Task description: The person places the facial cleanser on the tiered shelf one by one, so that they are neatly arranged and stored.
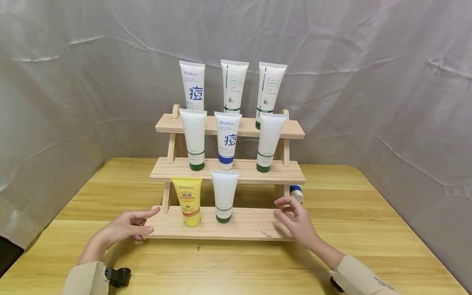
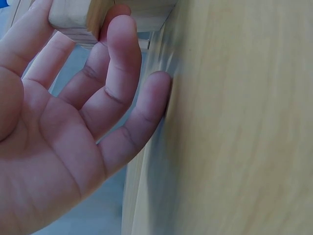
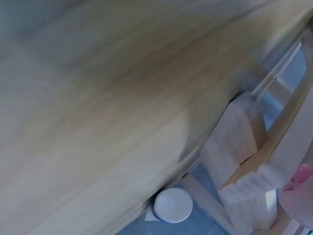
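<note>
A three-tier wooden display stand (image 1: 221,234) stands on the table. My left hand (image 1: 127,225) grips the left end of its bottom shelf, thumb at the front edge; the left wrist view shows bent fingers around the shelf end (image 2: 73,17). Over the right end of that shelf is my right hand (image 1: 298,221), fingers loosely bent and holding no tube; whether they touch the wood is unclear. On the bottom shelf stand a yellow tube (image 1: 189,203) and a white tube (image 1: 224,196) with a green cap. The right wrist view shows little of the right hand (image 3: 297,198).
Three tubes, including a blue-banded Hankey tube (image 1: 226,141), stand on the middle shelf (image 1: 169,169). Three more occupy the top shelf (image 1: 214,125). Behind the stand's right side lies a tube with a white cap (image 1: 296,196). Grey cloth (image 1: 332,102) surrounds the wooden table (image 1: 206,270).
</note>
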`<state>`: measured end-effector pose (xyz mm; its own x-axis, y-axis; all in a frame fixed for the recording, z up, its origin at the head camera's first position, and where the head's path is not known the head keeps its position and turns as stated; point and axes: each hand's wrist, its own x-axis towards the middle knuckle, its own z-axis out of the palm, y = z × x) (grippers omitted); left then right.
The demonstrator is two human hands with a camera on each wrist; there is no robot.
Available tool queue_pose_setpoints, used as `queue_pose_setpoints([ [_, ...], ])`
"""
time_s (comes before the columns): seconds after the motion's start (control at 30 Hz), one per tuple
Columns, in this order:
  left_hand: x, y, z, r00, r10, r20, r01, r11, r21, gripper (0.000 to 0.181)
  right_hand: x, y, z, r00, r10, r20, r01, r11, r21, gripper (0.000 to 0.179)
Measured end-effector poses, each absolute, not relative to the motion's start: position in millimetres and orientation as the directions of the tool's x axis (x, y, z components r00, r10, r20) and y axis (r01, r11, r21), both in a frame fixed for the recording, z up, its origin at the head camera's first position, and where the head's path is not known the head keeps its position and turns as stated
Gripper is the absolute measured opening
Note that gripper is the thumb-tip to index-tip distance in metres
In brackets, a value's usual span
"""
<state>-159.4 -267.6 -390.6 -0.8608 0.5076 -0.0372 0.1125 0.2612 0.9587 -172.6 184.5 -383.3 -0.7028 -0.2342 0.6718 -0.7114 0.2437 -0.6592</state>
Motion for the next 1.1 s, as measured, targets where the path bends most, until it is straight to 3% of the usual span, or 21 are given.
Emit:
queue_pose_setpoints([
  [0.23, -159, -268, -390, -0.862, 0.504, -0.044, 0.108, 0.268, 0.957, 0.061, -177, 203, -385, -0.710, -0.223, 0.668, -0.704, 0.260, -0.661, 0.022],
  [0.47, -159, -268, -390, -0.864, 0.500, -0.050, 0.103, 0.273, 0.956, 0.061, -180, 218, -381, -0.772, -0.158, 0.616, -0.629, 0.327, -0.705, 0.014],
  [0.7, -159, -268, -390, -0.865, 0.499, -0.053, 0.102, 0.277, 0.955, 0.061, -204, 246, -403, -0.753, -0.175, 0.635, -0.653, 0.327, -0.684, 0.012],
  [1.1, -160, -268, -391, -0.864, 0.500, -0.049, 0.108, 0.280, 0.954, 0.061, -218, 258, -387, -0.880, -0.102, 0.463, -0.444, 0.519, -0.730, 0.021],
])
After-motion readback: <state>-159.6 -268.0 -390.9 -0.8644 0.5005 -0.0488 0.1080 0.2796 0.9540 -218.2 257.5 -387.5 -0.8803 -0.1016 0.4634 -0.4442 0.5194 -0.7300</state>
